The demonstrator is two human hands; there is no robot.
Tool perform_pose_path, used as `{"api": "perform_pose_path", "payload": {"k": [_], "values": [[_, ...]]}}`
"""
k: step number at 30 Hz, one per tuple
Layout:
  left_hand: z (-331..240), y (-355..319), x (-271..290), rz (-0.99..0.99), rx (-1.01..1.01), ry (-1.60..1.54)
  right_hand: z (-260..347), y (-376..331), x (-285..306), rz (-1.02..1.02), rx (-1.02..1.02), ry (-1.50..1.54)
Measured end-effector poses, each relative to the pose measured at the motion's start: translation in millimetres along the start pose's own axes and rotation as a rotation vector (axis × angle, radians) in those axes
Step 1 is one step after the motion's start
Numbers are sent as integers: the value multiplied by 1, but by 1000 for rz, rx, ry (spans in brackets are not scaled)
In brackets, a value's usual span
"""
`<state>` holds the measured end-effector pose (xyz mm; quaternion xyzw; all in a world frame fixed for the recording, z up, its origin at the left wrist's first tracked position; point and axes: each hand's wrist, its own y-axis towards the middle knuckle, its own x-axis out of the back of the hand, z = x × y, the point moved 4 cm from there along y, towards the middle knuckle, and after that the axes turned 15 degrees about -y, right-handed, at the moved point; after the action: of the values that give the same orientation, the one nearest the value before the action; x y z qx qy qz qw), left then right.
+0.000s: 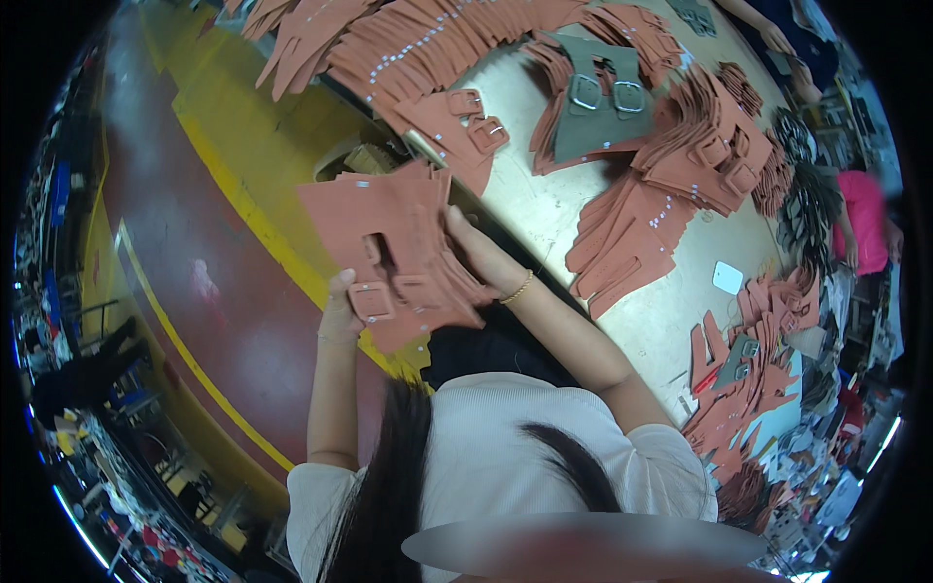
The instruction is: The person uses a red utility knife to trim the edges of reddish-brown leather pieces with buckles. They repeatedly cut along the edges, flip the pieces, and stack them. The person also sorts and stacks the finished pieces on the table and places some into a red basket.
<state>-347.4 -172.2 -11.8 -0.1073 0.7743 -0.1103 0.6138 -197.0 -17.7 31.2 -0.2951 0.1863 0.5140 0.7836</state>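
A thick stack of terracotta leather shoe uppers (pixel 340 214) with covered buckles is held between my two hands, off the table's left edge. My left hand (pixel 340 306) is closed on its lower left edge, near a buckle. At the right side of the stack, my right hand (pixel 478 251) presses against the layered edges, its fingers partly hidden. Just beyond, a few matching pieces with buckles (pixel 486 131) lie at the table edge. To the right, a grey-green upper with two metal buckles (pixel 603 102) rests on top of another terracotta pile.
Fanned rows of terracotta pieces (pixel 418 58) cover the far side of the pale table (pixel 520 209). More piles (pixel 622 233) lie at mid-table, with a white card (pixel 727 278) and a red pen (pixel 707 380) nearer right. Other people's hands (pixel 777 39) show at far right. A painted floor (pixel 175 194) lies left.
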Motion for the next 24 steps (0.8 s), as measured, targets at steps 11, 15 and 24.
{"api": "perform_pose_path", "payload": {"k": [11, 15, 24], "values": [[28, -22, 52, -478, -104, 52, -34, 18, 5, -80, -34, -977], [28, -20, 64, -412, -208, -13, -19, 44, -6, 36, -164, -1171], [-5, -22, 83, -462, -502, -381, 71, 167, -36, 24, 598, -1934]]}}
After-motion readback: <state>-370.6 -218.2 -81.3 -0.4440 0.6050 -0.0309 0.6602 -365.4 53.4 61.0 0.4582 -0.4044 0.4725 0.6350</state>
